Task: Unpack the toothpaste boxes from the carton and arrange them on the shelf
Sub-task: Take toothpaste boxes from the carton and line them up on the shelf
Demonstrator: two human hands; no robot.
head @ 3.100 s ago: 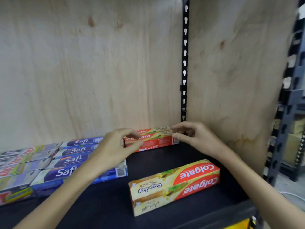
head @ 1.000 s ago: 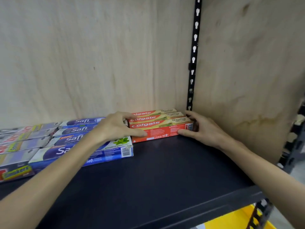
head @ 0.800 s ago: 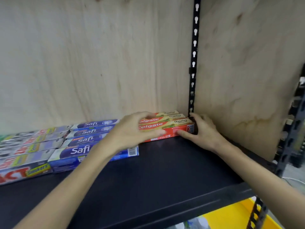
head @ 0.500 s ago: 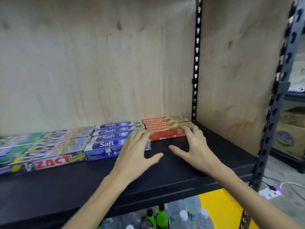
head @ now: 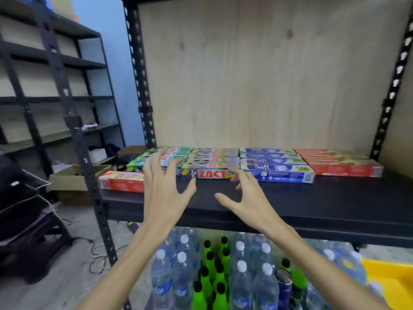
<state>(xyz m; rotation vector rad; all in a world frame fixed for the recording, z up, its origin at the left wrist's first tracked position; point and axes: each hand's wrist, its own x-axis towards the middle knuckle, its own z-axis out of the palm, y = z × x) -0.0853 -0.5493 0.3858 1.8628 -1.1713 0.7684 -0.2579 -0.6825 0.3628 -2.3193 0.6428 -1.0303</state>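
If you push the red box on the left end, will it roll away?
Probably not: the red box is flat-sided and lies flat, so it would likely slide. It sits by the shelf end, so a push left might drop it.

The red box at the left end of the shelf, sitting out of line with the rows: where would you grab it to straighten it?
Probably from the front, pinching the red box across its long top and front faces near mid-length. It lies flat lengthwise along the shelf edge, with green boxes close behind. Both hands are open; the left hand is nearest.
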